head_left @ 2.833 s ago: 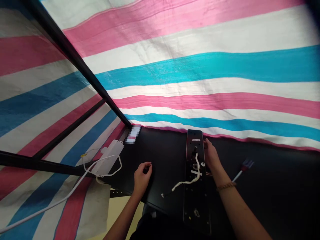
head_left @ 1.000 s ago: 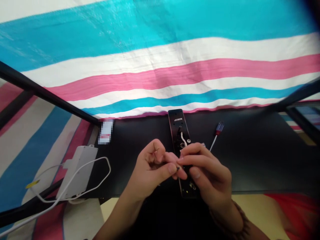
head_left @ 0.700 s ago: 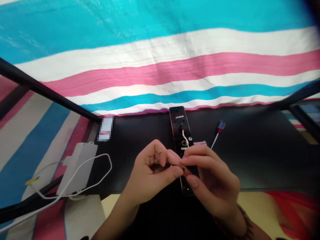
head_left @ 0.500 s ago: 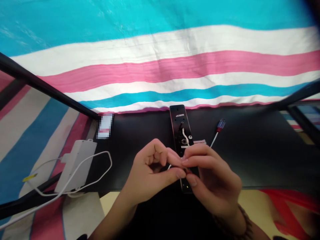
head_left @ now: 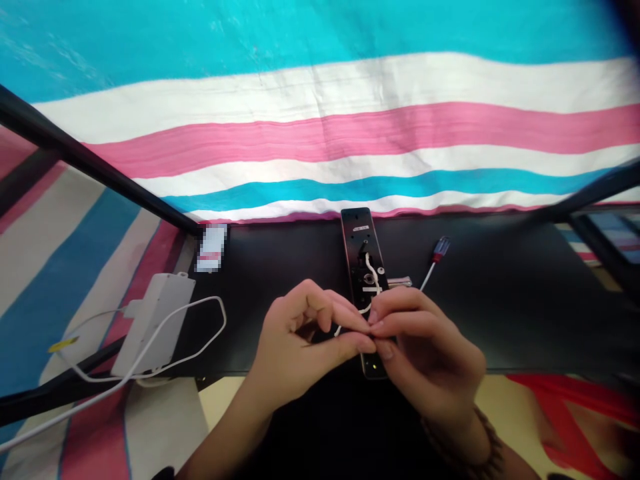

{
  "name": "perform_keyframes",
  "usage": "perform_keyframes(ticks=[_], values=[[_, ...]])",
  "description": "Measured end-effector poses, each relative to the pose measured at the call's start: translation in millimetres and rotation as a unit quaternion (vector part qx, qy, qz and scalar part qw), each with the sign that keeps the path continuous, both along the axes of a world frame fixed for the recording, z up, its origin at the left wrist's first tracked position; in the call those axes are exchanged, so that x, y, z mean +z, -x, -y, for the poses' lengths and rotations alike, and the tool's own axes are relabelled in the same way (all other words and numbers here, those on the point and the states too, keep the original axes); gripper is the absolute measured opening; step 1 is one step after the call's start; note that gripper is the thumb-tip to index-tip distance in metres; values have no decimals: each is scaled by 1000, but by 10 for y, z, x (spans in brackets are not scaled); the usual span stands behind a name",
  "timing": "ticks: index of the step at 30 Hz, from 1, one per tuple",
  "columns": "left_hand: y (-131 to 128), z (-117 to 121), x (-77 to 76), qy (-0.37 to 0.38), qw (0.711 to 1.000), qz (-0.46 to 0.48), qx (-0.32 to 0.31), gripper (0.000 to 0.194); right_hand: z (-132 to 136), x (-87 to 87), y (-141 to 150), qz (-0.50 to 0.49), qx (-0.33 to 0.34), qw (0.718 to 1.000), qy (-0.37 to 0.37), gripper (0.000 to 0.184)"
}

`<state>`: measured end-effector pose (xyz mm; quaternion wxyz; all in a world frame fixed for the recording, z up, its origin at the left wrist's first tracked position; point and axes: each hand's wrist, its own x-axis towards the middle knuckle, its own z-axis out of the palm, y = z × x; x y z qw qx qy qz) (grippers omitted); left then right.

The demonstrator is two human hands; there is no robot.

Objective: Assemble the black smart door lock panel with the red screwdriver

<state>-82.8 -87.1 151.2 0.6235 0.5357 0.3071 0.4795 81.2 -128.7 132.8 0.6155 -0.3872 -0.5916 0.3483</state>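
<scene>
A long black metal door-lock plate (head_left: 361,257) lies lengthwise on the black table (head_left: 505,300), its lower end under my hands. A white sheathed cable (head_left: 371,270) runs through its centre hole and down towards my fingers. My left hand (head_left: 305,333) and my right hand (head_left: 425,340) meet above the plate, both pinching the cable's end, which their fingertips hide. A small metal part (head_left: 400,282) sticks out from under the plate's right side. A screwdriver with a red and blue handle (head_left: 440,250) lies to the right.
A white plastic box (head_left: 153,327) with a looped white cable (head_left: 215,320) sits at the table's left end. A pixelated small item (head_left: 213,248) lies at the back left corner. Black metal bars (head_left: 100,160) and striped tarpaulin (head_left: 320,140) surround the table.
My hands have moved from either side of the plate to meet above it, pinching the cable end. The cable now leads up to my fingers. The view has turned downward and rightward.
</scene>
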Motion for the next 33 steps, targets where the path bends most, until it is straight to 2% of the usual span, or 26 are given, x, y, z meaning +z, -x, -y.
perform_keyframes(ticks=[16,33], values=[[-32,2,-45,8,999,30,-11,44,24,3,1,-10,6,1000,19,32],[-41,-4,-44,4,1000,-8,6,46,-1,-12,35,-43,13,998,49,27]])
